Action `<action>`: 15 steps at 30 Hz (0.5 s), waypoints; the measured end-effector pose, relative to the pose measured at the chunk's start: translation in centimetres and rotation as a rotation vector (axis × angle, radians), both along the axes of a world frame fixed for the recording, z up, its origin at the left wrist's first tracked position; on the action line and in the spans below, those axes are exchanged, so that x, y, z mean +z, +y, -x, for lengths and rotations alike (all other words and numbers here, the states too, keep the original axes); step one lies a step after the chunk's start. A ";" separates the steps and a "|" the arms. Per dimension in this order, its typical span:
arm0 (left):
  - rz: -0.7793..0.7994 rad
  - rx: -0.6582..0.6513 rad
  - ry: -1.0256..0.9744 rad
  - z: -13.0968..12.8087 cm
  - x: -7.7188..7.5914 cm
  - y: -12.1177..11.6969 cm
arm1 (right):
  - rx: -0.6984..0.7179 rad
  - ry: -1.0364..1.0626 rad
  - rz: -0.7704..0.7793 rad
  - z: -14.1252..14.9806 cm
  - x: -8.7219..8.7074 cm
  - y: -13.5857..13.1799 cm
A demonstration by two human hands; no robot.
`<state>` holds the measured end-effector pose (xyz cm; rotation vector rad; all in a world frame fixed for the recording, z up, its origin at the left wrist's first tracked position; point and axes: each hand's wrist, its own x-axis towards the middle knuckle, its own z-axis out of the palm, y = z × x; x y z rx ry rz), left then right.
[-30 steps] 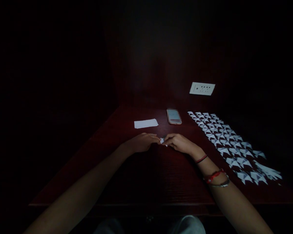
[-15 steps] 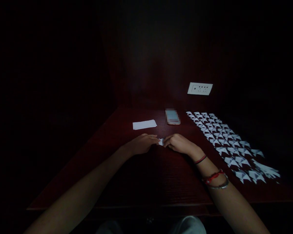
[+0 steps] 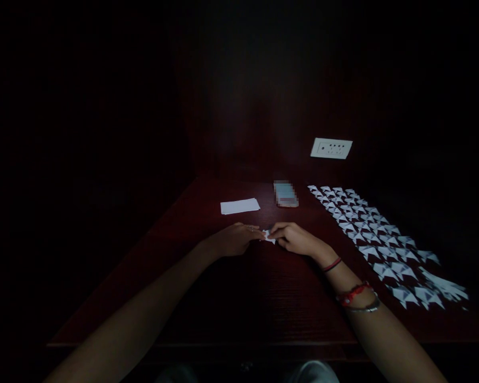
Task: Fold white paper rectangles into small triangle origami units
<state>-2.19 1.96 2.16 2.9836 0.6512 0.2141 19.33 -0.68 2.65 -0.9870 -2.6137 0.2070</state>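
A small folded white paper piece [image 3: 269, 237] lies between my two hands over the middle of the dark red table [image 3: 239, 298]. From the left, my left hand [image 3: 239, 239] pinches its edge with closed fingers; a ring shows on one finger. My right hand [image 3: 295, 238] grips the other side, its fingers curled and their tips on the paper. The fingers cover part of the piece, so its full shape is hidden. Just beyond my left hand lies a stack of white paper sheets [image 3: 240, 206].
Rows of folded white paper shapes [image 3: 371, 238] cover the table's right side, with a bundle of white paper strips [image 3: 443, 283] near the front. A phone [image 3: 286, 194] lies at the back. On the wall is a white socket panel [image 3: 331, 148].
The whole view has shifted slightly. My right fingers have moved onto the paper piece, and more of its pointed corners show now. Both hands still hold it.
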 end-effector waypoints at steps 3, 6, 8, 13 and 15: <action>0.014 0.000 -0.001 0.0 0.1 -0.1 | 0.003 0.015 0.007 0.0 0.0 0.0; 0.014 -0.009 -0.024 0.0 0.0 -0.1 | 0.002 0.015 0.010 0.1 0.1 0.0; 0.012 -0.007 -0.036 0.0 0.0 0.0 | 0.001 0.014 0.010 0.2 0.2 -0.1; 0.017 -0.014 -0.045 -0.1 0.0 0.1 | 0.006 -0.004 0.001 0.4 0.3 -0.1; 0.016 -0.013 -0.046 -0.2 -0.1 0.0 | -0.003 -0.014 0.002 0.4 0.2 0.1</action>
